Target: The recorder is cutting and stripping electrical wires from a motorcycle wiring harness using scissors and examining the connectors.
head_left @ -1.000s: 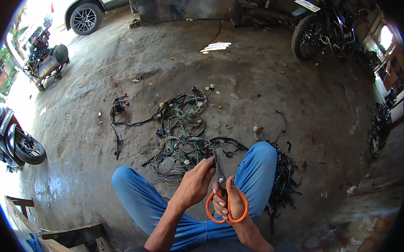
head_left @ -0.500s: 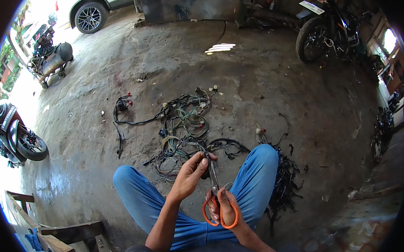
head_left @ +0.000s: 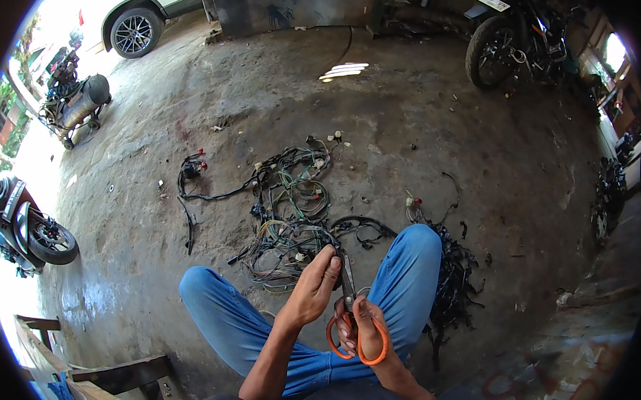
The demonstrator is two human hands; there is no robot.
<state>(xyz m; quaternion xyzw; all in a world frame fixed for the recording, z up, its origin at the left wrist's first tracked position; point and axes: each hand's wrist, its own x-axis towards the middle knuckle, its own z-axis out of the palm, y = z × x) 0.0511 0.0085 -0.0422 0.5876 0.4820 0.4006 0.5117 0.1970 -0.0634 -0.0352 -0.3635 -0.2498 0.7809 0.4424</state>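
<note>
My right hand [head_left: 366,325] grips a pair of scissors [head_left: 349,285] by its orange loop handles, with the blades pointing away from me. Close to the blades, my left hand [head_left: 313,287] is closed around a dark section of a wiring harness [head_left: 287,178]. The fingers hide most of the held section. Beyond my hands the harness spreads over the floor in a tangle of black, green and pale wires, with white and red connectors at its ends. Whether the blades touch the wires is too small to tell.
A heap of black stripped scraps [head_left: 451,273] lies beside my right knee. A wooden frame [head_left: 119,373] stands at the lower left. Motorcycles [head_left: 497,49] stand around the edges, with an air compressor [head_left: 80,107] at the far left and a car wheel [head_left: 135,32] behind.
The scissors have shifted slightly right and down, and their blades now sit right of my left fingers. My left hand has turned a little and stays closed on the harness.
</note>
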